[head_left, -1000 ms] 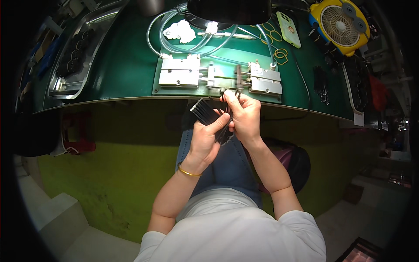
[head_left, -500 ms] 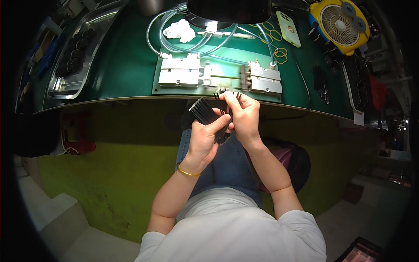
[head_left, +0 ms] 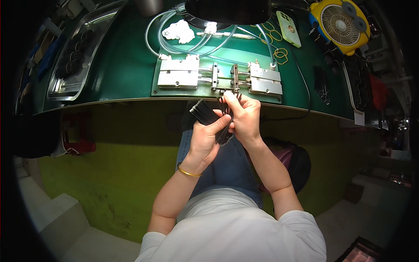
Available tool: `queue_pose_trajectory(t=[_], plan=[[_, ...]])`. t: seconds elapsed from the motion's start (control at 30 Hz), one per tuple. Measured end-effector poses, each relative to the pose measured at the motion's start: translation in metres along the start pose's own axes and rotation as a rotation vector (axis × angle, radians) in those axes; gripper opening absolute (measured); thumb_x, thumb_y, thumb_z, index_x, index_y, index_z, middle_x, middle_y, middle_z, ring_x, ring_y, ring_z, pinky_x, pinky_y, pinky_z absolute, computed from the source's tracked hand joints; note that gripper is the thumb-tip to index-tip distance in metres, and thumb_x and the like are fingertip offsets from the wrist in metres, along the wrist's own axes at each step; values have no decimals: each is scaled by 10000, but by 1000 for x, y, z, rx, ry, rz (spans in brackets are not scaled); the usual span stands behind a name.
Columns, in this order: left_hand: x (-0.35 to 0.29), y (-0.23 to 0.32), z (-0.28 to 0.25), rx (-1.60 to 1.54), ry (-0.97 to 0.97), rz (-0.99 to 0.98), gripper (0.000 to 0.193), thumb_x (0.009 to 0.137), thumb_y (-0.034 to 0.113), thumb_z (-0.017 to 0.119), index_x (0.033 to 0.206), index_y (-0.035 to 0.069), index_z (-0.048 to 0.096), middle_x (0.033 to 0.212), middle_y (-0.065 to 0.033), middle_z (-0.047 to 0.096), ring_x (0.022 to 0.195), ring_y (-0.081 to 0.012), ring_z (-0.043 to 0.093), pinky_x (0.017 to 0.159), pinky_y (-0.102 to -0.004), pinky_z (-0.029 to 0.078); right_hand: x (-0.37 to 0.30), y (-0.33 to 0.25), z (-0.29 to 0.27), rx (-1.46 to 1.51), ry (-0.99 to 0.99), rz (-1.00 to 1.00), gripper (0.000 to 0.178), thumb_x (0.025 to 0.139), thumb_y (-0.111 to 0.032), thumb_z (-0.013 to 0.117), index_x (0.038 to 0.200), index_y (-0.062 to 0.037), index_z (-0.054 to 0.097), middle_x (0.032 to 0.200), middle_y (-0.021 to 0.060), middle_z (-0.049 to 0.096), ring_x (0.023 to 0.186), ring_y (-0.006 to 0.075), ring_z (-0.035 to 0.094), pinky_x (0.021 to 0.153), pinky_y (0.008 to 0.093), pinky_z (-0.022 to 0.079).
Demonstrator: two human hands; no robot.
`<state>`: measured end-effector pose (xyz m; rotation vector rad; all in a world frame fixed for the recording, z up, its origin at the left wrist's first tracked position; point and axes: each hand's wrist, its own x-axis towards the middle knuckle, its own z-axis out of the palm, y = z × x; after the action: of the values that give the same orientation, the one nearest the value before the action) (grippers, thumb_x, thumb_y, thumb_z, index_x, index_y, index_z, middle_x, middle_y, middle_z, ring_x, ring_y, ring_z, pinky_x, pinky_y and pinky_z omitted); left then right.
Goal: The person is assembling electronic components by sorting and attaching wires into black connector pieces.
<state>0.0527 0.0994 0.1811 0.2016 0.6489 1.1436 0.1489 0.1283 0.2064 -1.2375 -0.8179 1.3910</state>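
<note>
My left hand (head_left: 204, 139) is closed around a bundle of thin black wires (head_left: 203, 112) with pale tips, fanned toward the upper left. My right hand (head_left: 245, 117) is pinched beside it, thumb and forefinger on some black wires whose ends reach up to the table edge. Just beyond these fingertips stand two upright metal jaws, a left jaw (head_left: 215, 75) and a right jaw (head_left: 235, 77), with a narrow gap between them. They are driven by a left air cylinder (head_left: 179, 74) and a right air cylinder (head_left: 265, 80) on a base plate (head_left: 166, 92). The fingers hide the wire ends.
Clear hoses (head_left: 162, 32) curl behind the cylinders near a crumpled white tissue (head_left: 178, 31). At left lies a metal tray (head_left: 83, 87) of black coils. A phone (head_left: 288, 29), rubber bands (head_left: 281, 56), a yellow fan (head_left: 342, 26) and more black wires (head_left: 322, 85) are at right.
The two jaws, blurred and wider apart before, have come in toward each other and now look still. My right fingertips have shifted slightly; both hands keep hold of the wires.
</note>
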Motion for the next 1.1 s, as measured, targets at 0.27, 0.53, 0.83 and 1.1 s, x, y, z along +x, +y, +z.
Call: queue_pose_trajectory(t=[0.27, 0.53, 0.83, 1.1], plan=[[-2, 3, -3, -6, -24, -41, 78, 778, 21, 603, 807, 36, 532, 734, -63, 574, 614, -146, 566, 552, -242, 474, -6, -2, 3, -84, -9, -46, 217, 833, -180, 563, 721, 2, 598, 563, 41, 559, 460, 68, 541, 297, 174, 332], [-2, 2, 2, 4, 35, -16, 86, 777, 17, 604, 806, 37, 526, 734, -60, 568, 606, -144, 558, 544, -238, 464, -3, -3, 2, -96, 19, 9, 200, 834, -158, 552, 759, 17, 613, 534, 4, 504, 486, 73, 553, 336, 172, 370], [1, 1, 1, 10, 22, -15, 92, 773, 7, 604, 819, 28, 526, 744, -67, 575, 612, -145, 568, 553, -240, 475, 1, 0, 1, -64, 18, -14, 198, 828, -133, 553, 726, 31, 600, 518, 5, 494, 402, 48, 467, 427, 175, 450], [1, 4, 4, 29, -5, -17, 67, 772, 11, 604, 804, 21, 546, 713, -61, 581, 595, -131, 569, 552, -228, 478, 3, 5, -1, -1, 6, -44, 239, 821, -181, 576, 690, 15, 611, 538, 53, 573, 346, 26, 434, 290, 167, 305]])
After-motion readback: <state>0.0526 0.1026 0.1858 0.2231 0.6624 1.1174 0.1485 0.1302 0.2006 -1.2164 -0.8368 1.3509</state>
